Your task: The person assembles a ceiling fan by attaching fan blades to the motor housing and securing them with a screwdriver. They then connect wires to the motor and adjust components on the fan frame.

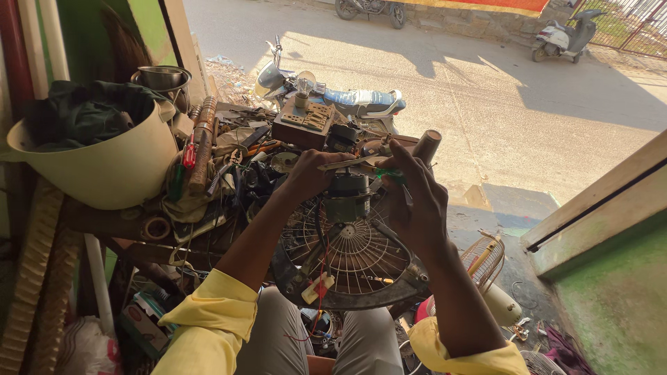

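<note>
Both grips closed on fan motor, left hand, right hand, above cluttered workbench, sunlit street beyond.

The person wears a yellow shirt. The left sleeve is rolled up to about the elbow, and the cloth makes thick soft folds there, with a turned cuff edge that looks a little paler. The right sleeve is rolled up in the same way, and only its bunched end shows at the bottom edge of the view. Both forearms are bare from the rolled cloth to the wrist. The left hand and the right hand have no gloves, and I see no ring or watch. The trousers are grey and plain, with light creases over the two knees.
</note>
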